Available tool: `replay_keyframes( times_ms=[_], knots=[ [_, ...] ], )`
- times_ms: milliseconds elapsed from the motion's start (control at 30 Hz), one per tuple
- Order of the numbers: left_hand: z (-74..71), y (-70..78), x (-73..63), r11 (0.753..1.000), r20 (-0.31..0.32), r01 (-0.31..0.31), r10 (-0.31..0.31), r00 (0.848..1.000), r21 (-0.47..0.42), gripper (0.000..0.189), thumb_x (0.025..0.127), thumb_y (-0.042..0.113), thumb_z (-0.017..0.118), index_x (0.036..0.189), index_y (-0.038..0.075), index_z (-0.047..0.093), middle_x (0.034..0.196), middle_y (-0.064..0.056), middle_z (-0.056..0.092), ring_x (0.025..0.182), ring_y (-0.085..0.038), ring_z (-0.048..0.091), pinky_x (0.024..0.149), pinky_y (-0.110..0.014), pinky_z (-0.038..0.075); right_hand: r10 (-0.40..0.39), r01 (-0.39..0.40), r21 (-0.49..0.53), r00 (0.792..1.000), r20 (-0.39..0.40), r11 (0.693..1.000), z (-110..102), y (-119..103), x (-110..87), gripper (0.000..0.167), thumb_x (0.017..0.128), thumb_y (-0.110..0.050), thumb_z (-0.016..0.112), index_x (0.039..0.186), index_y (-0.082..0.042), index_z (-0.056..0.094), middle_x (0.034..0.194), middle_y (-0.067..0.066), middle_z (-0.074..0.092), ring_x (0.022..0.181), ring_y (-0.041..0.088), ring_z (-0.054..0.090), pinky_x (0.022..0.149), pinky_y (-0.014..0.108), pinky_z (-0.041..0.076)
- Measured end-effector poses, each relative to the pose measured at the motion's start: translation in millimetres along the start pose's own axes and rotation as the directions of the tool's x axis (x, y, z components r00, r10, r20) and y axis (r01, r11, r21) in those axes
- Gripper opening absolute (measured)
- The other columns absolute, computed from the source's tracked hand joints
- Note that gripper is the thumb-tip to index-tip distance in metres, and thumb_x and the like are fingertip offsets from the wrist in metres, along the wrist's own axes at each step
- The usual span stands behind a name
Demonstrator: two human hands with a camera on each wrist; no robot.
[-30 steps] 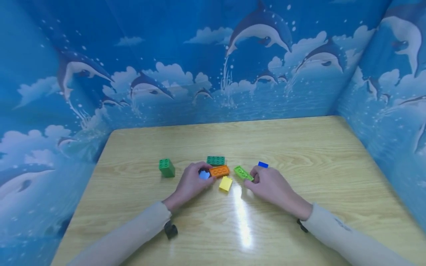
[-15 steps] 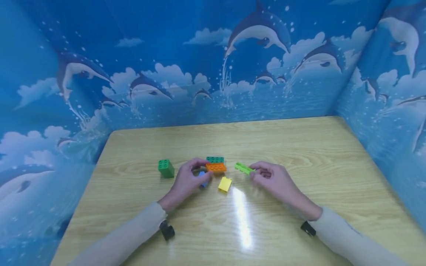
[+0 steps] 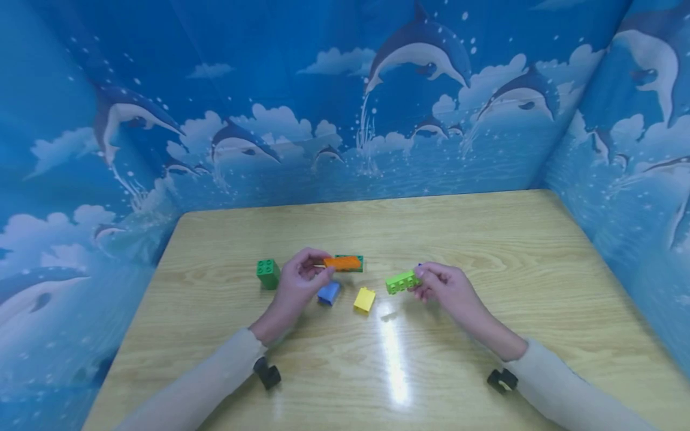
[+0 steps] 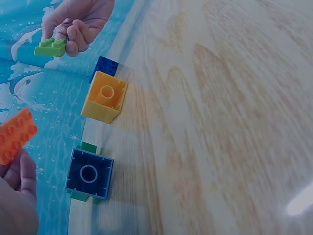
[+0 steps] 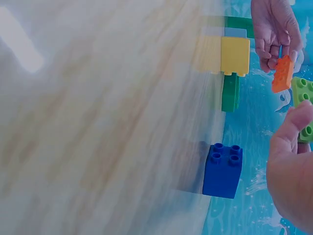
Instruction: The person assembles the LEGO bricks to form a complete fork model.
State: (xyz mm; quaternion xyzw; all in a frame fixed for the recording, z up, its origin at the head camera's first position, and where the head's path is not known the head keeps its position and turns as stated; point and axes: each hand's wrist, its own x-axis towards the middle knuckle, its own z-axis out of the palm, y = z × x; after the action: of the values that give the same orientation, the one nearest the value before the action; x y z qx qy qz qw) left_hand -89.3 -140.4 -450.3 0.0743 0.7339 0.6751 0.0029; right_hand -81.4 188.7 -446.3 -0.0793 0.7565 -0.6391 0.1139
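My left hand (image 3: 295,281) pinches an orange toy building brick (image 3: 344,263) by its left end, lifted above the table. Behind and partly under it in the head view shows a dark green brick (image 3: 358,268). Between thumb and fingers, my right hand (image 3: 450,290) holds a lime green brick (image 3: 400,282) in the air, its studs facing forward and down. A lighter blue brick (image 3: 328,293) lies near the left hand, hollow side visible in the left wrist view. The yellow brick (image 3: 364,300) lies between the hands, also hollow side showing in that view.
A tall green brick (image 3: 268,274) stands left of the left hand. Beyond the right hand, a dark blue brick (image 5: 223,171) stands studs up, nearly hidden in the head view. Dolphin-printed cloth (image 3: 345,120) walls the wooden table (image 3: 463,227) at the back and sides.
Both hands have risen with their bricks. The left moved left and back, uncovering the lighter blue brick; the orange and lime bricks turned in the fingers. The yellow and tall green bricks stayed put.
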Motion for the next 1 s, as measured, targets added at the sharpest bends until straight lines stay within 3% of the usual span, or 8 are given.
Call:
replay_keyframes(
  times_ms=[167,300,533,767,1000],
  knots=[
    [-1.4,2.3,-1.2,1.0,-0.004,-0.008,0.008,1.0,-0.029,0.032,0.1,0.002,0.075,0.129,-0.002,0.064,0.125,-0.018,0.066,0.105,-0.034,0.067,0.088,-0.03,0.062,0.032,-0.034,0.076,0.999,0.031,0.996,-1,-2,-3.1,0.029,0.113,-0.013,0.059,0.122,0.013,0.068,0.103,0.02,0.075,0.086,0.027,0.075,0.081,0.035,0.065],
    [-1.7,3.2,-2.2,0.999,0.009,-0.028,0.028,1.0,-0.043,0.035,0.099,0.0,0.074,0.131,-0.004,0.061,0.125,-0.019,0.065,0.103,-0.032,0.066,0.086,-0.028,0.061,0.02,-0.023,0.071,0.999,0.044,0.997,1,0,-5.7,0.028,0.113,-0.013,0.06,0.123,0.011,0.068,0.103,0.023,0.075,0.087,0.031,0.076,0.083,0.035,0.065],
    [-3.2,3.6,-4.1,0.995,0.059,-0.081,0.085,0.995,-0.064,0.033,0.101,0.001,0.072,0.132,-0.003,0.062,0.131,-0.018,0.066,0.111,-0.03,0.067,0.094,-0.03,0.06,-0.019,0.015,0.056,0.998,0.066,0.998,5,1,-6.9,0.029,0.113,-0.018,0.062,0.123,0.008,0.07,0.104,0.026,0.074,0.089,0.032,0.075,0.081,0.036,0.065],
    [-5.7,5.0,-6.9,0.99,0.091,-0.119,0.125,0.988,-0.073,0.033,0.104,0.004,0.071,0.134,-0.008,0.062,0.134,-0.025,0.063,0.115,-0.03,0.067,0.099,-0.033,0.059,-0.018,0.013,0.07,0.997,0.076,0.997,8,1,-6.1,0.029,0.114,-0.018,0.06,0.121,0.008,0.07,0.105,0.032,0.072,0.088,0.033,0.074,0.081,0.034,0.064],
    [-7.9,9.0,-11.7,0.996,0.07,-0.08,0.083,0.994,-0.041,0.028,0.108,0.017,0.072,0.129,0.0,0.068,0.118,-0.014,0.074,0.105,-0.03,0.073,0.094,-0.037,0.062,-0.007,0.004,0.058,0.998,0.059,0.998,10,0,-6.3,0.032,0.113,-0.022,0.062,0.123,0.007,0.07,0.104,0.031,0.072,0.087,0.034,0.074,0.08,0.035,0.064]
  ],
)
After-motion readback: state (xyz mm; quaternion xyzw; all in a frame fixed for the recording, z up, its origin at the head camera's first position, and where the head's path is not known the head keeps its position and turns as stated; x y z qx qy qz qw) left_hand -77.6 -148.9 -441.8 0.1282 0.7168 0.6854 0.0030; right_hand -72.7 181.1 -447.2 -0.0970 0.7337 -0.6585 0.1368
